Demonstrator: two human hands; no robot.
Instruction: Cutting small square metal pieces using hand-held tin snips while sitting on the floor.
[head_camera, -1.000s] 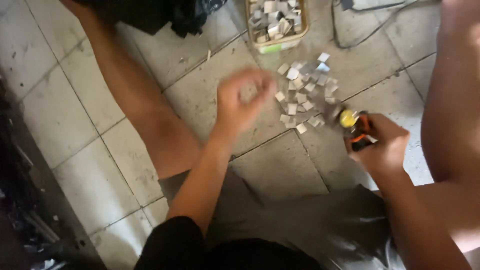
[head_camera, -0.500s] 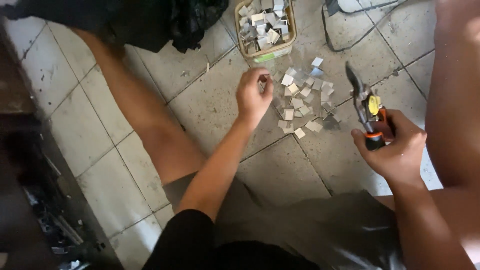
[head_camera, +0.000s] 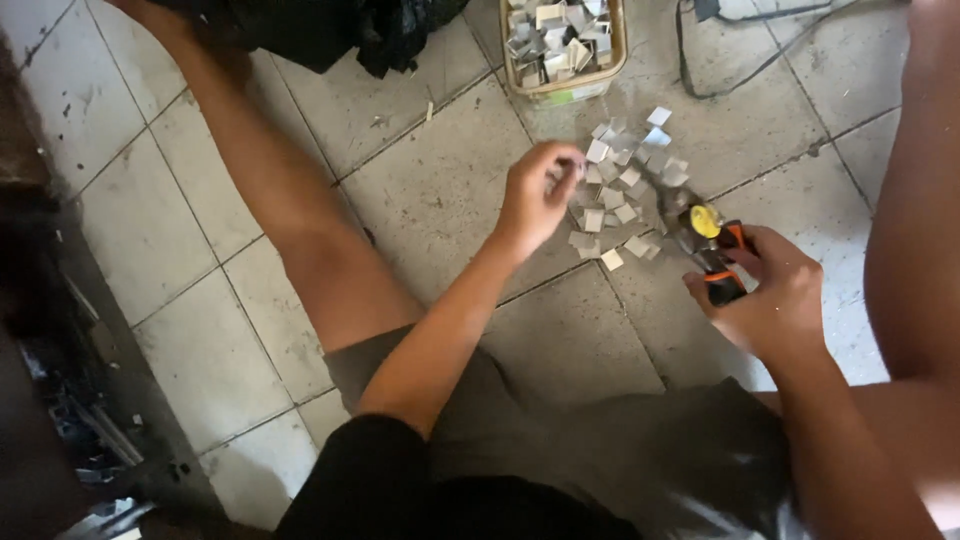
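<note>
A: On the tiled floor (head_camera: 430, 190), how do things lie, left to right?

B: The left hand (head_camera: 535, 200) comes first, fingers pinched narrow at the near-left edge of the pile of small metal squares (head_camera: 625, 190) (whether it grips one, I cannot tell); then the right hand (head_camera: 765, 300), closed round orange-handled snips (head_camera: 705, 240), blades pointing up-left into that pile; the left is nearer.

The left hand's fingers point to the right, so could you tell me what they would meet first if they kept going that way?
Most likely the pile of small metal squares on the tiled floor, just past the left hand; its height above them is unclear.
</note>
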